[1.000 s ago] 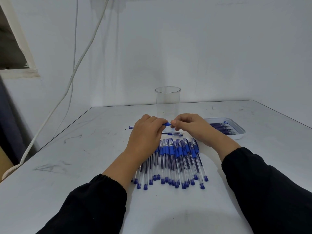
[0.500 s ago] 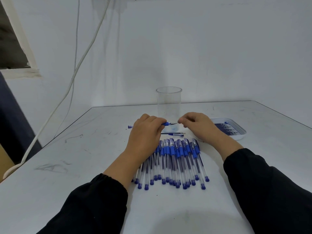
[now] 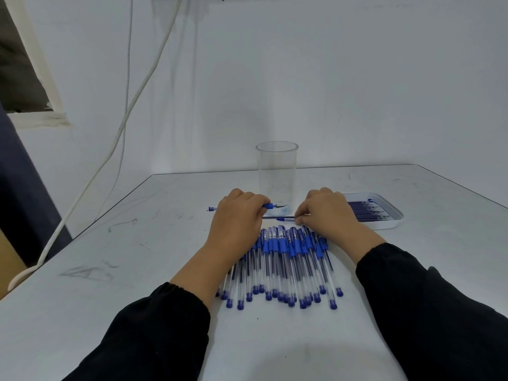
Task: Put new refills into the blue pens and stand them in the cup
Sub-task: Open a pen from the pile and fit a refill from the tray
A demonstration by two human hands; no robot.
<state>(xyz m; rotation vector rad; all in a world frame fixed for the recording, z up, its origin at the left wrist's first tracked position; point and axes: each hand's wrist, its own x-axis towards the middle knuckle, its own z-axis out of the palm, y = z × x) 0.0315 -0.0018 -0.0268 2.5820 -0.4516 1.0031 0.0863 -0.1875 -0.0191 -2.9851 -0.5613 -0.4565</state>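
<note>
White scuffed table (image 3: 137, 270) against white wall (image 3: 330, 78).

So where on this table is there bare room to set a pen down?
Bare: the table left of the left hand, and the right side past the tray. Crowded: between the pen pile, cup and both hands.
</note>
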